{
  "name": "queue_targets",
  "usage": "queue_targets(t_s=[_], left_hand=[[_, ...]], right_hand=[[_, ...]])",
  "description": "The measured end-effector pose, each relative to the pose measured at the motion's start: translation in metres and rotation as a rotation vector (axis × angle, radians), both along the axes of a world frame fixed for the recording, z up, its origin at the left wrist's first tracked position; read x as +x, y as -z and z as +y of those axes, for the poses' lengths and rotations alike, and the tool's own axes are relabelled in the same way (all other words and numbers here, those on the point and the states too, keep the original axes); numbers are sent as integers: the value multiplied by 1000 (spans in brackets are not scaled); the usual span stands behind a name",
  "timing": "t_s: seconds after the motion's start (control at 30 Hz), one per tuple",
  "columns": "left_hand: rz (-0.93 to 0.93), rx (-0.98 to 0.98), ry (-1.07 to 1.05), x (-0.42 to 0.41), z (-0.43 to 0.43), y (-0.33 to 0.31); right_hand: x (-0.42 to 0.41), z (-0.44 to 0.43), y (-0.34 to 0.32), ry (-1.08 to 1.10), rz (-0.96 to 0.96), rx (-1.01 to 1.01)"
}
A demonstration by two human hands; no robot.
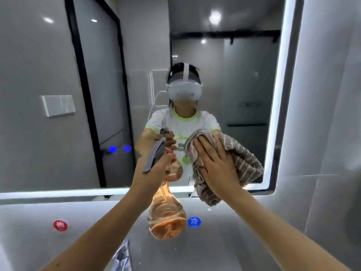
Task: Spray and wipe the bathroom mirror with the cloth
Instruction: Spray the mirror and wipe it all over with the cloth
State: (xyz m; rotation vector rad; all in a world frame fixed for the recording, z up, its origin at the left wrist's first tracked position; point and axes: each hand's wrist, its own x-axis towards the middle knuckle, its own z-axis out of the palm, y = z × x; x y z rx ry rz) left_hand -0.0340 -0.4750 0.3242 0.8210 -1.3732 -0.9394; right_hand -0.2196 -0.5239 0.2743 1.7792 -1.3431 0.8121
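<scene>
Mirror [58, 55]: filled most of the view above the basin, edged along its bottom and right side by a lit strip; it was the landmark for everything else and the surface under work, so both hands were raised to its lower middle part.

Wall below the mirror [97, 216]: grey tile, carrying a red round marker [60, 225] low to the left and a blue round marker [194, 222] nearer the middle, probably hot and cold labels for the tap.

Cloth [242, 159]: brown-and-pale striped towel, bunched and pressed against the mirror's lower right part, with one end hanging past the bottom lit edge; it was wadded, as I judge, to give a thick pad for rubbing the glass.

Spray bottle [167, 218]: clear, bulb-shaped, holding orange liquid in its lower part, hanging in front of the mirror's bottom edge with its grey trigger head [154, 153] up close to the glass; the nozzle seemed aimed at the mirror so mist would land just beside the cloth.

Right hand [216, 169]: lay flat and spread over the cloth, fingers extended, pinning it to the mirror by palm pressure rather than by a closed grip.

Left hand [156, 169]: was wrapped around the bottle's neck under the trigger head, grasping it; whether a finger was squeezing the trigger could not be told.

Touch buttons [120, 148]: two small blue lights glowed in the mirror's lower middle, left of the hands and apart from them.

Tap [123, 255]: blurred metal below the mirror, at the bottom edge of view.

Stage: wiping looked underway, with spraying kept ready alongside.
</scene>
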Motion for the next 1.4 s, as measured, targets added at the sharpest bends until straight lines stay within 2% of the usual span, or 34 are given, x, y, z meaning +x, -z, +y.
queue_targets(t_s=[0.1, 0.33, 0.43, 0.6, 0.7, 0.83, 0.93, 1.03, 1.17, 1.27, 1.4], left_hand=[[-37, 8, -29, 5, 3, 2], [-35, -55, -15, 15, -3, -14], [-35, -102, -5, 9, -10, -37], [-42, -228, -33, -3, -23, -86], [-38, -284, 48, -10, -25, -124], [92, -210, 114, -18, -40, -181], [156, -133, 159, -18, -53, -217], [118, -208, 140, -5, -43, -232], [118, -234, 114, 35, -41, -241], [161, -236, 74, 64, -41, -249], [144, -253, 2, 102, -42, -239]], right_hand=[[6, 2, 30, 1, 36, 28], [-1, 14, 17, -77, 69, 86], [-10, 8, -21, -66, 67, 36], [-20, 7, -104, 10, -81, -44], [-28, 7, -151, -10, -145, -78], [-34, 7, -209, -5, -244, -110], [-33, 5, -248, 44, -254, -160], [-20, 2, -290, 69, -269, -172], [25, -4, -339, 71, -178, -147], [80, -13, -335, 1, -96, -159], [126, -26, -282, -91, 11, -98]])
